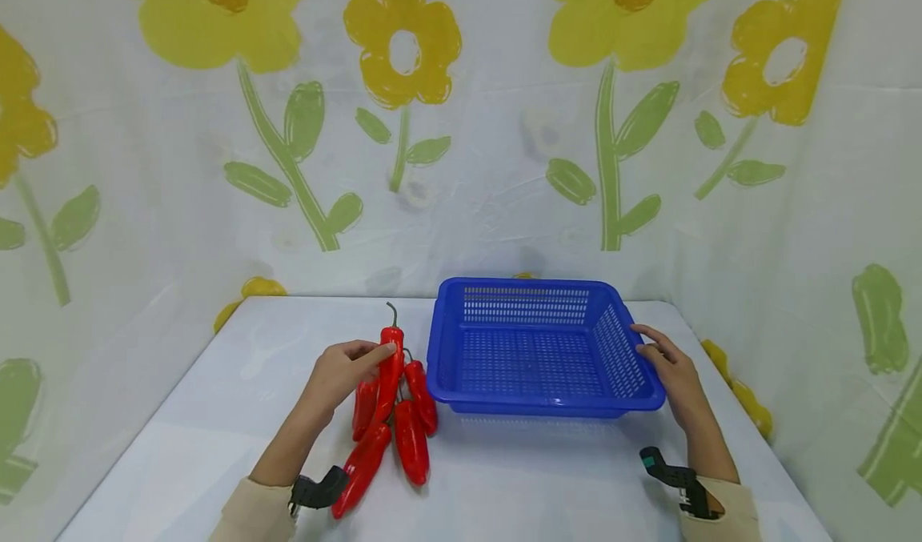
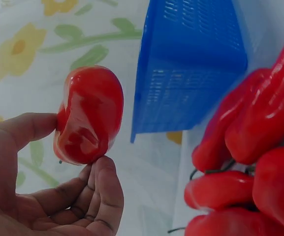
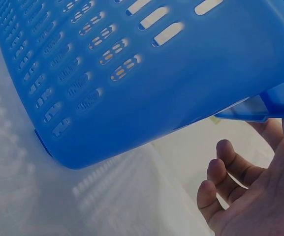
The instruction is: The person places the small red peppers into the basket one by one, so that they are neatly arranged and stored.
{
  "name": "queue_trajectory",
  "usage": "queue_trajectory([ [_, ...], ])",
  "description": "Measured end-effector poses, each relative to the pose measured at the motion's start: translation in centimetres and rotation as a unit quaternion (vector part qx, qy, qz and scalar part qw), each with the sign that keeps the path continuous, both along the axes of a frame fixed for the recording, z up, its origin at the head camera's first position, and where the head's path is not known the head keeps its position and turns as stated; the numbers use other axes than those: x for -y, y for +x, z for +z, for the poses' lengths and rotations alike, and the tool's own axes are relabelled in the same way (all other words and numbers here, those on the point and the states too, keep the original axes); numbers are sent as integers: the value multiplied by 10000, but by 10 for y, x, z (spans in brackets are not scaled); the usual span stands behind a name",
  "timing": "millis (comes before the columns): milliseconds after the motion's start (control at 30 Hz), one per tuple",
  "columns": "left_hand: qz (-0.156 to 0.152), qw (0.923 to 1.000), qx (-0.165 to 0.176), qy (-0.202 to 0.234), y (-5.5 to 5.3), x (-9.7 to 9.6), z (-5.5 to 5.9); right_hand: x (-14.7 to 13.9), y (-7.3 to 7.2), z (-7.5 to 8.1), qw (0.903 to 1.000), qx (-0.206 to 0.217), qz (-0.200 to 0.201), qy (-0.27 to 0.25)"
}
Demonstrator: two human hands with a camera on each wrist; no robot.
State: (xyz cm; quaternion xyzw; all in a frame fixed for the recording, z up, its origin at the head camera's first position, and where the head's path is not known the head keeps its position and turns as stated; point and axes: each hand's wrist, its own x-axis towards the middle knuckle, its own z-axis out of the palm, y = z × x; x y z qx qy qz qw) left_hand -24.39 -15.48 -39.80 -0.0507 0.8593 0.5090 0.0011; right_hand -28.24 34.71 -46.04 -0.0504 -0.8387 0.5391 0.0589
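Observation:
Between thumb and fingers, my left hand [image 1: 340, 375] pinches a long red chili pepper [image 1: 387, 382] near its stem end, the green stem pointing up. The left wrist view shows this pepper [image 2: 92, 115] end-on, raised beside the basket's outer wall. Several more red peppers [image 1: 412, 443] lie in a loose cluster below it on the table. A blue slotted plastic basket [image 1: 533, 404] stands to the right of the cluster, its inside bare. My right hand [image 1: 677, 374] grips the basket's right rim with thumb and index finger; its other fingers curl loosely below the rim.
Under everything is a white table [image 1: 533, 478], its far edge just behind the basket. A white curtain [image 1: 497, 166] printed with yellow flowers hangs behind and along both sides. Dark wrist mounts [image 1: 317, 490] sit at both sleeves.

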Motion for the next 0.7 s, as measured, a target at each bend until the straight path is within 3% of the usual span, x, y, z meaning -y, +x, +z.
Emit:
queue_trajectory([
  [300,-240,9996,36,160,-18,-21,16,1,-1,-1,10000,-54,-18,-1],
  [700,-529,9970,44,557,-34,-55,24,1,1,2,10000,-39,76,-18],
])
